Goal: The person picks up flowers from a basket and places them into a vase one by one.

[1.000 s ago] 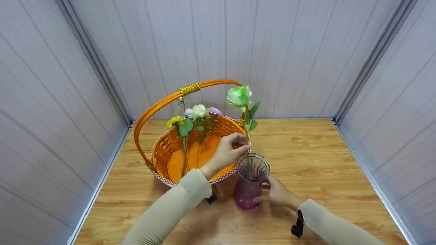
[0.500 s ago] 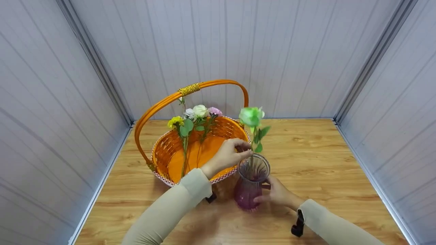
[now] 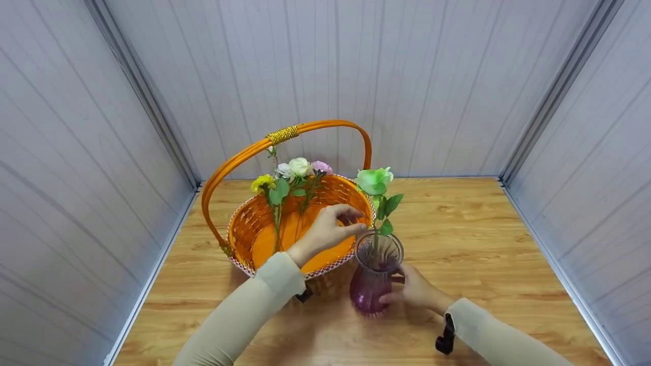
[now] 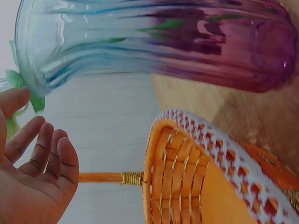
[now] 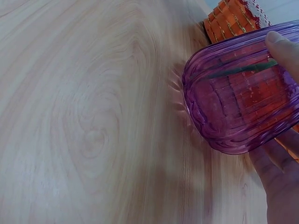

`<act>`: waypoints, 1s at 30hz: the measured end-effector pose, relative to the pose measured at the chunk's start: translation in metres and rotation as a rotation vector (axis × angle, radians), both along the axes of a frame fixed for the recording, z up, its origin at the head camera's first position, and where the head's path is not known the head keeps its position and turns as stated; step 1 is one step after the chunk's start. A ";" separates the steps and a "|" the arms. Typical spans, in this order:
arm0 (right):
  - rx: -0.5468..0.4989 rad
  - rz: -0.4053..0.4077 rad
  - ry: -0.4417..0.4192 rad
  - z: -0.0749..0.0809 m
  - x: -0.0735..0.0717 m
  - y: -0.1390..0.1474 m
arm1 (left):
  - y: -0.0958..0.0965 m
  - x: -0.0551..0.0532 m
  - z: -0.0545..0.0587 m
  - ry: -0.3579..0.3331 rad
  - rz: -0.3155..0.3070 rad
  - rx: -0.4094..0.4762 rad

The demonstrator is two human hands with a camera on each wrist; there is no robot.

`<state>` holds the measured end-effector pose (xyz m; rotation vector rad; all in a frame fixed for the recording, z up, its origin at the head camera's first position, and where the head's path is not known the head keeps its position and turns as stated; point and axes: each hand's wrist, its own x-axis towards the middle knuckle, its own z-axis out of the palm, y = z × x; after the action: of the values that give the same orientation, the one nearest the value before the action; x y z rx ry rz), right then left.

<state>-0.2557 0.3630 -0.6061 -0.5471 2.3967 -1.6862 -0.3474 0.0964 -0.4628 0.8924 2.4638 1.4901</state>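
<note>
A green rose (image 3: 375, 181) stands in the glass vase (image 3: 368, 295), clear at the top and purple at the base. Its stem shows through the glass in the right wrist view. My right hand (image 3: 414, 290) grips the vase's lower right side, thumb in front and fingers behind. Beside the rim, my left hand (image 3: 328, 229) hovers over the basket's right part with thumb and fingers parted and nothing between them. In the left wrist view, the fingers (image 4: 44, 149) are loosely bent near the vase mouth, and rose leaves (image 4: 37, 100) show behind the thumb.
An orange woven basket (image 3: 264, 244) with a tall arched handle (image 3: 282, 133) stands left of the vase. Inside lean a yellow flower (image 3: 263, 183), a white rose (image 3: 300, 166) and a pink flower (image 3: 321, 167). Panel walls enclose the wooden table (image 3: 457, 244).
The green rose has gone down into the vase. My left hand lowered with it, then let go of its stem and drew back left. My right hand stays on the vase.
</note>
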 end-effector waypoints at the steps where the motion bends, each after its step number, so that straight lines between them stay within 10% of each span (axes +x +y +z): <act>1: 0.001 -0.003 -0.002 0.000 0.000 0.000 | -0.003 -0.001 0.000 -0.002 0.009 0.002; 30: -0.007 0.002 0.002 -0.003 -0.002 -0.001 | -0.095 -0.032 0.002 -0.034 0.264 0.085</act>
<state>-0.2574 0.3622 -0.6091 -0.5514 2.3917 -1.6950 -0.3792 0.0016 -0.4608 0.5648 2.5917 1.6858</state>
